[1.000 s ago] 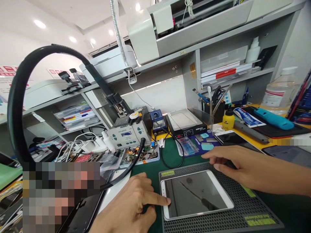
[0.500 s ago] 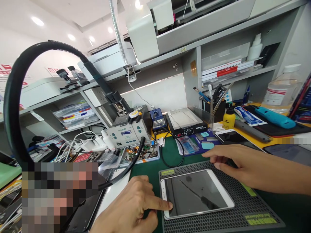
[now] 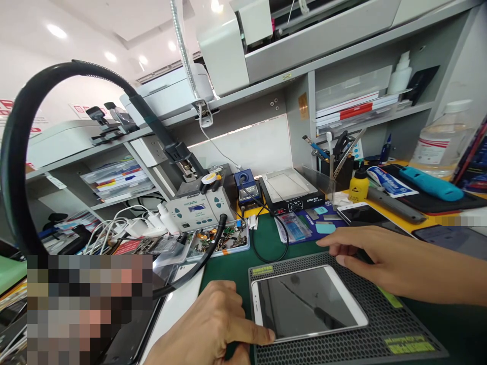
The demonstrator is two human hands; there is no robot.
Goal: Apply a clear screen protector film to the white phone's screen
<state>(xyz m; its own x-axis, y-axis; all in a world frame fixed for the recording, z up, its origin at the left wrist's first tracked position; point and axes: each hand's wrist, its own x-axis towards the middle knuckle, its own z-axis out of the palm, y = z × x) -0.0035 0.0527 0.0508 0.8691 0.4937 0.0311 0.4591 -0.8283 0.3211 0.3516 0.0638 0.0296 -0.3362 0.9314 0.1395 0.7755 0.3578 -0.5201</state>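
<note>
A white phone (image 3: 310,302) lies face up on a dark honeycomb-patterned mat (image 3: 403,332); its dark screen shows a blurred streak that looks like a reflection. At the phone's near left corner, the index fingertip of my left hand (image 3: 218,319) touches the edge. That finger is stretched out, the others are curled, and nothing is held. My right hand (image 3: 365,258) is at the mat's far right edge, fingers loosely bent and apart, holding nothing. Whether its fingertips touch the mat I cannot tell.
A black hose (image 3: 13,167) arches over the left side. Behind the mat stand a parts tray (image 3: 232,250), a grey control box (image 3: 201,213) and a flat-topped heating plate (image 3: 291,187). To the right are another phone (image 3: 375,217), a yellow bottle (image 3: 358,187) and a large clear bottle (image 3: 433,147).
My left index fingertip has slid from the screen's near left corner towards me, onto the phone's near edge. My right hand and the phone have stayed put.
</note>
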